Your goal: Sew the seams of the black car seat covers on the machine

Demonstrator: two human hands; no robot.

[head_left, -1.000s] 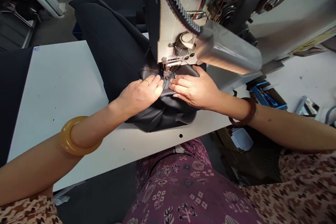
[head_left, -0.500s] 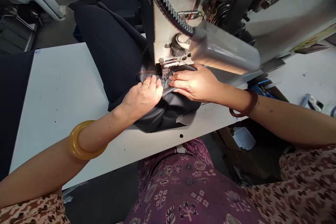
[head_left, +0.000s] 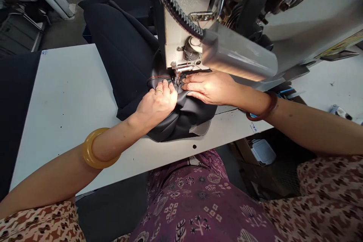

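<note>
Both the left hand (head_left: 158, 102), gripping left of the sewing foot (head_left: 177, 77), and the right hand (head_left: 214, 87), fingers together to its right, grip unclear, steady the black material (head_left: 197, 111) beneath it. Smooth it flat without crowding the foot.

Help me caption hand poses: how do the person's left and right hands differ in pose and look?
The left hand has its fingers bunched; the right hand stretches its fingers toward the presser foot.
The left hand wears a ring; none shows on the right hand.
The left hand's arm carries a thick yellow bangle, the right hand's a slimmer brown bangle.
Both touch the black leather-like material.
</note>
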